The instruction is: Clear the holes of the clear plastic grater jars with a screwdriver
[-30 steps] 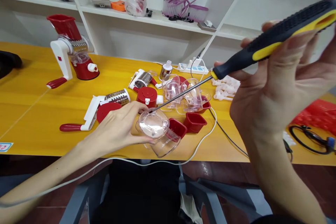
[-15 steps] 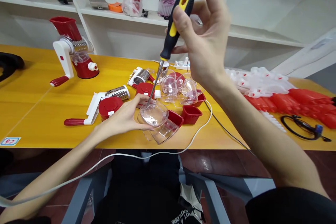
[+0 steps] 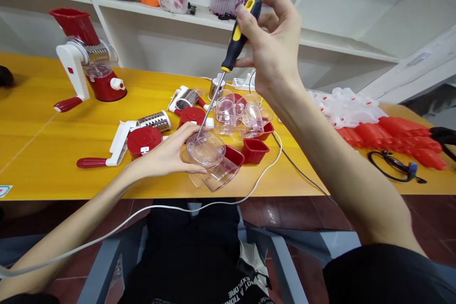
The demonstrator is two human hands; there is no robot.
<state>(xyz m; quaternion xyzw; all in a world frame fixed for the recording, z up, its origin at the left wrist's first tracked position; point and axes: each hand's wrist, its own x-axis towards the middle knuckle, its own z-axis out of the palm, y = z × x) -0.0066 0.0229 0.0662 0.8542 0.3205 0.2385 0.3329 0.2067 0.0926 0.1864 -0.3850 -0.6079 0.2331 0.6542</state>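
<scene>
My left hand point(image 3: 167, 154) grips a clear plastic housing point(image 3: 210, 161) that rests near the front edge of the yellow table point(image 3: 42, 152). My right hand point(image 3: 274, 52) is closed round the black and yellow handle of a screwdriver point(image 3: 231, 57), held high and steep. The screwdriver's metal tip reaches down onto the top of the clear housing. A red square cup point(image 3: 235, 156) lies just behind the housing, touching it.
Behind lie a red cup point(image 3: 254, 150), clear housings point(image 3: 238, 114), red round caps point(image 3: 144, 140), steel grater drums point(image 3: 155, 121) and a white crank with red handle point(image 3: 107, 154). An assembled red grater point(image 3: 85, 59) stands far left. White and black cables point(image 3: 270, 166) cross the table. Red and clear parts point(image 3: 392, 133) pile at right.
My right hand swung the screwdriver from a flat pose at the right to a steep one over the housing, then lowered slightly. The view shifted a little; my left hand kept its grip.
</scene>
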